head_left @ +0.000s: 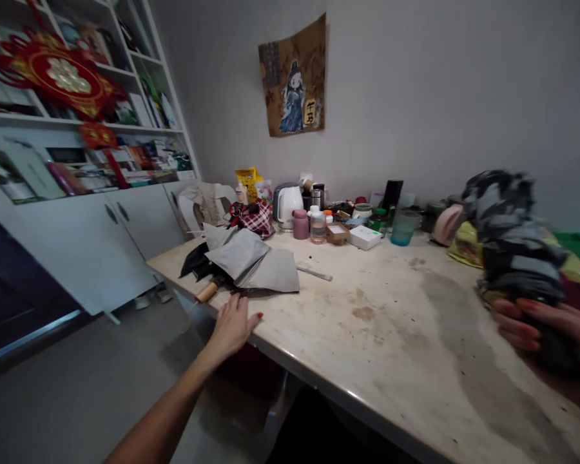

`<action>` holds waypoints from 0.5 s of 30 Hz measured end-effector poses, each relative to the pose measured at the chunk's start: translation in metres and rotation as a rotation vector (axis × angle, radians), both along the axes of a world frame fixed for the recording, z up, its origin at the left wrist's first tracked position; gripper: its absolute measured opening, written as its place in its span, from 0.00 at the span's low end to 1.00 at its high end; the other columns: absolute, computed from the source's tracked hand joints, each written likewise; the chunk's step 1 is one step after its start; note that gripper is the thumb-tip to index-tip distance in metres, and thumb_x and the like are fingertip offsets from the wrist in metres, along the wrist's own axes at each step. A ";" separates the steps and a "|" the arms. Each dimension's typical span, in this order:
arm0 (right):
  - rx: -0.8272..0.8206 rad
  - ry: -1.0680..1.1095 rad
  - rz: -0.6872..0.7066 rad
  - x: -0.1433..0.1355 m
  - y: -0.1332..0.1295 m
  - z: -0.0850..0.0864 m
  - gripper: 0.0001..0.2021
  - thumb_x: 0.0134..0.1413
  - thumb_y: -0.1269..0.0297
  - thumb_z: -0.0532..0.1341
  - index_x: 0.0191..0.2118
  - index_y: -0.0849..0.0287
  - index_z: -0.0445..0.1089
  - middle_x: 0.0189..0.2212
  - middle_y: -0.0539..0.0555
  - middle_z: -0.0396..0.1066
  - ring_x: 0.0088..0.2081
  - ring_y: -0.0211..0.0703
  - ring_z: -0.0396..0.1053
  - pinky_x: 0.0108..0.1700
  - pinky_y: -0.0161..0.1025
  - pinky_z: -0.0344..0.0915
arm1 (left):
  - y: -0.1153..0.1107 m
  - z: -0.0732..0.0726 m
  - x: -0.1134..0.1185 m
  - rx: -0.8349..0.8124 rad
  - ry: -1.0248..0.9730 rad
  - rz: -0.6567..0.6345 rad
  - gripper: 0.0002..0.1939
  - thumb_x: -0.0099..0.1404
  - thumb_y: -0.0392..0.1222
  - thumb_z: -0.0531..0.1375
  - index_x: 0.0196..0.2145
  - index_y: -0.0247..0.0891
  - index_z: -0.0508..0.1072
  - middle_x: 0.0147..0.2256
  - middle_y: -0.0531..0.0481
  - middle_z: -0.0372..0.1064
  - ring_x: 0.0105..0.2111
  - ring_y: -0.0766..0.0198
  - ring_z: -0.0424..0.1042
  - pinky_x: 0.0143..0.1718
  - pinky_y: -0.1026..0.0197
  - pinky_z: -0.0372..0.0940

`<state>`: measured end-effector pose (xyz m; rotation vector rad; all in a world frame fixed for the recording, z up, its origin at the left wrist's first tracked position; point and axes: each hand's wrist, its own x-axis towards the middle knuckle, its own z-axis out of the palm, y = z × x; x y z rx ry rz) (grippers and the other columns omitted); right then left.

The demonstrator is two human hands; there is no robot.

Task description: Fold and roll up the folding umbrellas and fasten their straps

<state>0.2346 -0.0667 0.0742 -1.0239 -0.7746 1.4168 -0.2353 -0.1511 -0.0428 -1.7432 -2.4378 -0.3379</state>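
My right hand (536, 328) is closed around the dark handle end of a folded umbrella (505, 219) with grey and black patterned cloth, held up at the right side of the table. Slight blur softens this umbrella. My left hand (232, 323) lies on the table's front edge with its fingers spread, holding nothing. Just beyond its fingertips is a loosely folded grey umbrella (265, 261) with a black underside. The grey umbrella's wooden handle (207, 292) points toward the table's left front edge.
Along the wall side of the table (338, 335) stand a white kettle (288, 205), a pink jar (300, 224), a white box (365, 236) and a blue-green cup (405, 229). A checked cloth bag (257, 220) sits behind the grey umbrella. White cabinets (87, 238) rise at left.
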 end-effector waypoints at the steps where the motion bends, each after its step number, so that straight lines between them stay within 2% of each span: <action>1: -0.033 0.020 -0.010 -0.012 0.000 0.004 0.17 0.19 0.74 0.70 0.25 0.61 0.68 0.21 0.50 0.59 0.18 0.29 0.53 0.11 0.26 0.58 | 0.002 0.005 0.009 -0.080 0.018 -0.004 0.31 0.69 0.50 0.48 0.59 0.21 0.63 0.61 0.21 0.57 0.62 0.38 0.59 0.60 0.42 0.55; 3: -0.071 0.049 -0.004 -0.030 0.002 0.007 0.17 0.19 0.75 0.70 0.24 0.64 0.67 0.21 0.50 0.59 0.19 0.28 0.54 0.12 0.25 0.58 | 0.003 0.019 0.031 -0.221 -0.006 -0.061 0.34 0.69 0.51 0.49 0.62 0.19 0.59 0.60 0.18 0.57 0.62 0.36 0.58 0.61 0.42 0.54; 5: -0.067 0.064 0.022 -0.041 0.008 0.003 0.15 0.21 0.74 0.69 0.24 0.65 0.67 0.20 0.50 0.59 0.19 0.28 0.55 0.12 0.24 0.59 | 0.003 0.033 0.059 -0.332 -0.090 -0.196 0.39 0.67 0.54 0.51 0.65 0.19 0.53 0.65 0.17 0.47 0.66 0.35 0.50 0.64 0.42 0.49; 7: -0.061 0.081 0.039 -0.044 0.016 -0.006 0.14 0.24 0.74 0.69 0.25 0.66 0.68 0.20 0.51 0.61 0.19 0.28 0.56 0.13 0.24 0.59 | 0.010 0.045 0.088 -0.410 -0.219 -0.458 0.44 0.66 0.58 0.53 0.68 0.23 0.49 0.68 0.22 0.38 0.69 0.37 0.39 0.66 0.43 0.46; 9: -0.069 0.105 0.040 -0.042 0.025 -0.019 0.12 0.28 0.74 0.68 0.26 0.65 0.68 0.21 0.51 0.62 0.19 0.29 0.56 0.14 0.24 0.59 | 0.032 0.054 0.112 -0.416 -0.340 -0.740 0.40 0.68 0.57 0.49 0.68 0.27 0.49 0.69 0.28 0.39 0.70 0.47 0.38 0.67 0.50 0.46; 10: -0.065 0.117 0.042 -0.039 0.028 -0.025 0.11 0.30 0.73 0.68 0.26 0.65 0.69 0.21 0.51 0.63 0.19 0.29 0.56 0.15 0.24 0.59 | 0.050 0.058 0.120 -0.373 -0.351 -0.763 0.38 0.69 0.55 0.48 0.68 0.28 0.49 0.69 0.31 0.42 0.70 0.50 0.38 0.68 0.52 0.44; 11: -0.056 0.118 0.045 -0.035 0.032 -0.031 0.11 0.31 0.73 0.69 0.26 0.65 0.69 0.22 0.52 0.63 0.19 0.29 0.57 0.15 0.24 0.60 | 0.072 0.062 0.126 -0.320 -0.368 -0.652 0.36 0.69 0.54 0.48 0.68 0.29 0.50 0.70 0.33 0.40 0.71 0.53 0.38 0.68 0.55 0.43; 13: -0.001 0.087 0.047 -0.027 0.037 -0.042 0.11 0.33 0.71 0.71 0.27 0.64 0.70 0.22 0.52 0.64 0.20 0.30 0.58 0.16 0.25 0.61 | 0.121 0.068 0.129 -0.262 -0.374 -0.480 0.40 0.70 0.54 0.47 0.69 0.23 0.43 0.70 0.28 0.31 0.71 0.47 0.34 0.67 0.50 0.42; 15: 0.060 0.041 0.045 -0.018 0.040 -0.051 0.14 0.32 0.69 0.73 0.28 0.63 0.71 0.22 0.52 0.65 0.20 0.31 0.59 0.17 0.26 0.61 | 0.168 0.071 0.125 -0.236 -0.383 -0.334 0.40 0.71 0.55 0.44 0.68 0.20 0.41 0.69 0.21 0.32 0.70 0.40 0.37 0.66 0.43 0.43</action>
